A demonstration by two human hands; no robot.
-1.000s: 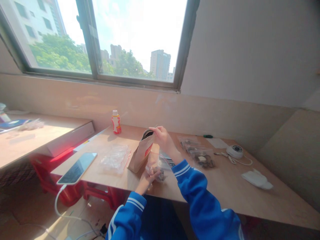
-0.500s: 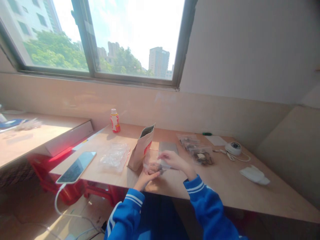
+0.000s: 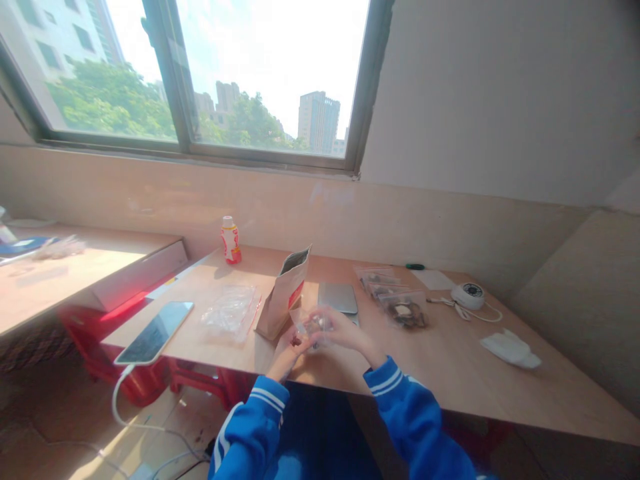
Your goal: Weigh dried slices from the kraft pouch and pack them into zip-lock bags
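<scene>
Left hand [image 3: 289, 345] and right hand [image 3: 341, 330] grip a clear bag [image 3: 313, 326] holding dark bits; pouch [image 3: 283, 297] stands open.

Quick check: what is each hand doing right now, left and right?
Left hand: closed on the small clear plastic bag with dark contents.
Right hand: closed on the same bag.

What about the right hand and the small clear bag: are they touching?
Touching. The head view shows the right hand with its fingers closed on the right side of the small clear bag; the left hand grips its lower left.
</scene>
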